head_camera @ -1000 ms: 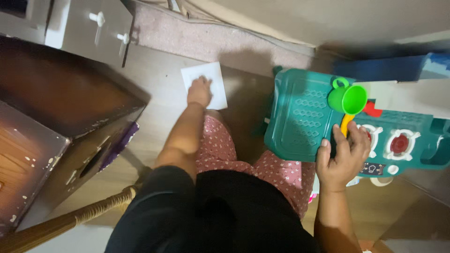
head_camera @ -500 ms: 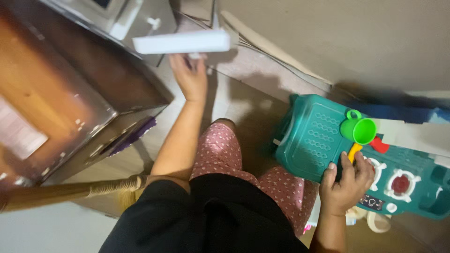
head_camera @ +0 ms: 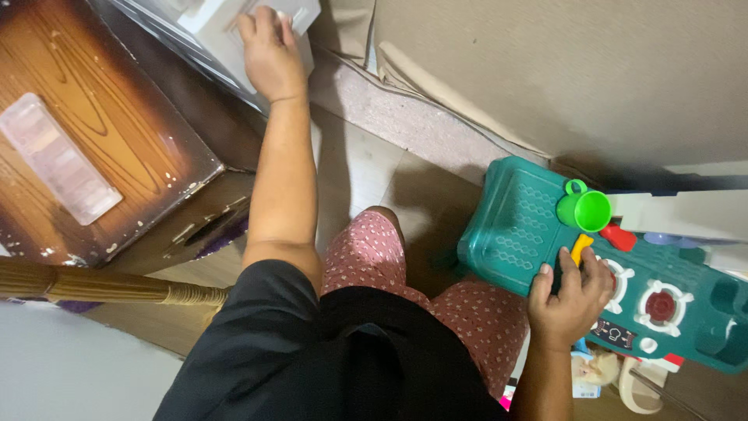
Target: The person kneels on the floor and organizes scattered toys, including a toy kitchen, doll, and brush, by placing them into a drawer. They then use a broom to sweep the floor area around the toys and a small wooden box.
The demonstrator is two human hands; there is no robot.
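Observation:
My left hand (head_camera: 269,51) reaches up and away to the top left. It lies over a flat white square piece (head_camera: 292,15) that rests on a white drawer unit (head_camera: 206,35). My right hand (head_camera: 573,300) grips the near edge of a teal toy stove (head_camera: 506,226) on the floor at the right. A green toy cup (head_camera: 586,209) stands on the stove just beyond that hand. A yellow piece (head_camera: 580,248) and a red piece (head_camera: 621,237) lie by my fingers. Two red-centred burners (head_camera: 661,306) sit to the right.
A dark wooden table (head_camera: 117,117) with a clear plastic tray (head_camera: 56,156) stands at the left. A cane bar (head_camera: 101,287) crosses below it. A pinkish rug strip (head_camera: 405,117) runs along the beige wall. My knees in dotted pink cloth (head_camera: 366,249) are in the middle.
My left hand lifted the white square piece off the floor and carried it up onto the drawer unit. My right hand stayed on the toy stove.

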